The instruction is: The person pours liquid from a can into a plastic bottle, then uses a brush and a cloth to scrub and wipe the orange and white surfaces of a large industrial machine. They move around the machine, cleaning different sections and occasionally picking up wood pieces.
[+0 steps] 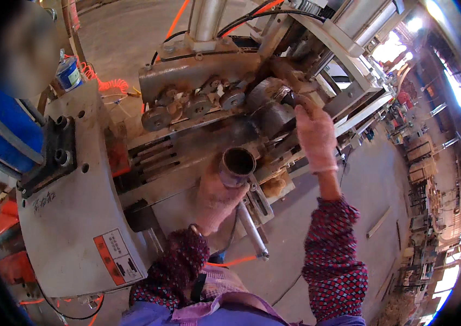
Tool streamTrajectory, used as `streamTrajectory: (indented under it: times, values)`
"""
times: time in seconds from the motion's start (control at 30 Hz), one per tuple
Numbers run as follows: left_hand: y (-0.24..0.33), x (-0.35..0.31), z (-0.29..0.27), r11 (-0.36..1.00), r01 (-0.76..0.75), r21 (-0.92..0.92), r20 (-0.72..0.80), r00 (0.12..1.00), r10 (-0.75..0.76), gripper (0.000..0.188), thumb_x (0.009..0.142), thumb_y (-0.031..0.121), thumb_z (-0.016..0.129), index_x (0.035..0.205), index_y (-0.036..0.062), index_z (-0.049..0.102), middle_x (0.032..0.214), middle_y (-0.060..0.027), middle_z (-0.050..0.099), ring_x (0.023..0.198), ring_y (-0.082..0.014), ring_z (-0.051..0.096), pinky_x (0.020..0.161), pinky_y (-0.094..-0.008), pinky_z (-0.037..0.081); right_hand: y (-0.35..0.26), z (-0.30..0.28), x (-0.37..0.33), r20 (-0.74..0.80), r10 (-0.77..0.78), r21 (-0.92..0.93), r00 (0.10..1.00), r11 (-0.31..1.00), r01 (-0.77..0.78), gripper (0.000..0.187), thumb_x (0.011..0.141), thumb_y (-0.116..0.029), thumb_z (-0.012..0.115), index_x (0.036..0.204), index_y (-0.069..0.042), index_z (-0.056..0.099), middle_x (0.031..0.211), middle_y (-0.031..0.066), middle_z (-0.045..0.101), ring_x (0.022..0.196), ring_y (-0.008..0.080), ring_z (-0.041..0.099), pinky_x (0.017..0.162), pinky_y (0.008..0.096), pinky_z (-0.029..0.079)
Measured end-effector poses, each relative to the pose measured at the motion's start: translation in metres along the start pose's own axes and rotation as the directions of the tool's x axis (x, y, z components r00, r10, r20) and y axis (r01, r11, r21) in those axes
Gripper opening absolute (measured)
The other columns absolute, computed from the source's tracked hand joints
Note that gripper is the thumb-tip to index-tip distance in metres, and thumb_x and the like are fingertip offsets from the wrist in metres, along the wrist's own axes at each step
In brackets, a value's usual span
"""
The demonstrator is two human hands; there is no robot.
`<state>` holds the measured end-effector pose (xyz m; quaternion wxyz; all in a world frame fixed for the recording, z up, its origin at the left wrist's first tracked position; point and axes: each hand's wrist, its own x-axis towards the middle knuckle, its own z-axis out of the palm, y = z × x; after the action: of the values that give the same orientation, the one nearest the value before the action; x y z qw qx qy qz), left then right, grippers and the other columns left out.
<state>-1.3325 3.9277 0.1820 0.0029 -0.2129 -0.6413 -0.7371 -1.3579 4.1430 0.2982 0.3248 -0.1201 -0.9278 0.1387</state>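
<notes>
In my gloved left hand (213,202) is a small round can (235,178), its open mouth facing up and its inside dark. That hand is closed around its lower side, in front of the machine's bed (203,140). My gloved right hand (317,136) reaches up to the right end of the machine, its fingers closed next to a dark, stained cylinder (269,98). Something dark shows at its fingertips, too small to name. Left of the cylinder, several metal rollers (198,106) sit under a brown, rusty cover (200,73).
A grey machine housing (78,201) with a blue motor-like part (10,127) stands at the left. Pneumatic cylinders (207,22) rise above the bed, with orange and black hoses. A metal rod (252,231) juts toward me. Beyond, a blue bucket (68,73) and an orange coiled hose (112,85) appear.
</notes>
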Motion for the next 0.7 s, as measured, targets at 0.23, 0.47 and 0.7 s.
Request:
streamTrajectory:
  times: [0.23,0.47,0.7]
  values:
    - [0.001,-0.024,-0.008,0.95,-0.001,0.311,0.012,1.0,-0.003,0.059,0.07,0.014,0.079,0.122,0.0051,0.054,0.11,-0.0139,0.065,0.103,-0.0293,0.064,0.084,-0.0372,0.052,0.032,0.128,-0.019,0.238,0.015,-0.338,0.971,0.939,0.069,0.026,0.093,-0.027,0.051,0.111,-0.013,0.063,0.09,0.0147,0.068,0.086,0.0348,0.065,0.074,0.0436,0.052]
    - [-0.024,-0.056,-0.042,0.974,0.226,0.026,0.103,0.968,-0.228,0.052,0.079,0.017,0.075,0.124,0.0069,0.051,0.117,-0.004,0.063,0.11,-0.0193,0.059,0.105,-0.0334,0.041,-0.003,0.072,-0.023,0.001,0.026,-0.223,1.0,0.975,-0.025,0.019,0.094,-0.026,0.054,0.1,-0.012,0.065,0.09,0.0125,0.067,0.085,0.0336,0.064,0.072,0.0416,0.052]
    - [-0.021,-0.078,-0.043,0.736,0.528,-0.423,0.125,0.839,-0.53,0.062,0.075,0.013,0.078,0.128,0.0081,0.046,0.11,-0.0034,0.065,0.107,-0.0165,0.06,0.099,-0.0359,0.047,0.06,0.15,-0.101,0.364,0.246,0.84,0.898,0.331,-0.431,0.032,0.095,-0.027,0.052,0.117,-0.007,0.062,0.112,0.014,0.065,0.1,0.026,0.063,0.086,0.037,0.05]
